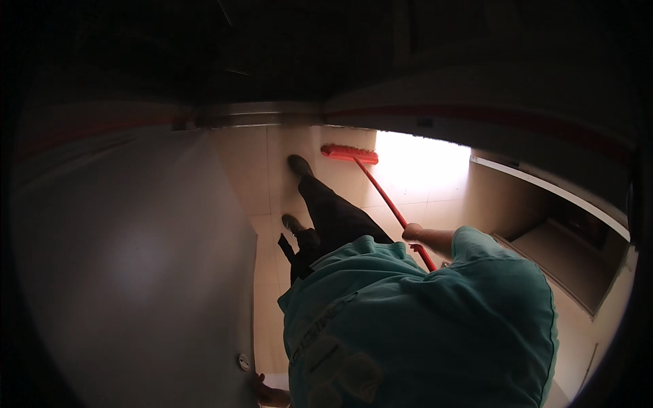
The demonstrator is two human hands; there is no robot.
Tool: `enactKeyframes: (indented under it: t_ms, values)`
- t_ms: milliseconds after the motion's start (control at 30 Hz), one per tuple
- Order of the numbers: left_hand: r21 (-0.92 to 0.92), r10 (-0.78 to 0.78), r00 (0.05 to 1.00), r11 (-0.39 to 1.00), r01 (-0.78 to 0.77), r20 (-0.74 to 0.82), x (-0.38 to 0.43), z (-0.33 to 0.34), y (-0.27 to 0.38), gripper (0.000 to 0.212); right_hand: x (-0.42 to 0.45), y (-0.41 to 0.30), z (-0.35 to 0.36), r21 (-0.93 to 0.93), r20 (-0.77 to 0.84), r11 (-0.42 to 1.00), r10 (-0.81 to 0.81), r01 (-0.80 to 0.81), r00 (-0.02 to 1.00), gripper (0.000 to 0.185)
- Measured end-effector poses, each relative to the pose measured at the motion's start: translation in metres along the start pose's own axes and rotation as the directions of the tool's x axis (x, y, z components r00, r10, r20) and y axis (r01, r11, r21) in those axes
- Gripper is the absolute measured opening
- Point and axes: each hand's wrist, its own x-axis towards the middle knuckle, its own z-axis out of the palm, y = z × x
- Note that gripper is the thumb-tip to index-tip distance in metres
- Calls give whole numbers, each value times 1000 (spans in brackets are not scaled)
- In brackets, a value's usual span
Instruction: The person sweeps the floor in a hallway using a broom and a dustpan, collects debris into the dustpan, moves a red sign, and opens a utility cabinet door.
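Observation:
My right hand (pixel 414 235) is closed around the red handle (pixel 386 200) of a push broom. Its red head (pixel 350 153) rests on the tiled floor, bristles pointing away from me, beside a bright patch of light. At the lower left, my left hand (pixel 272 394) is at the free edge of a grey door (pixel 153 265), below a round lock (pixel 244 362). Its fingers seem to grip that edge, though shadow and the door partly hide them. The rear end of the broom handle disappears behind my teal shirt (pixel 428 326).
My dark shoes (pixel 299 166) stand on pale floor tiles (pixel 245 168). A threshold (pixel 260 113) crosses ahead, with deep shadow beyond it. Strong light (pixel 423 166) falls on the floor to the right. Farther right is a dark recess with a pale edge (pixel 551 193).

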Motion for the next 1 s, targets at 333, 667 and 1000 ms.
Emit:
enactKeyframes:
  t_ms: [333, 667, 1000]
  values:
    - [157, 14, 1000, 988, -14, 5, 17, -2, 2, 23, 25, -5, -7, 114, 87, 966, 225, -234, 971, 34]
    - [51, -76, 997, 996, 77, -18, 22, 6, 13, 25, -150, -37, -67, 310, 226, 945, 36, -107, 973, 40]
    - [-103, -162, 986, 982, 157, -44, -4, -18, 7, 28, -37, -3, -16, 45, 112, 998, 46, -52, 993, 33]
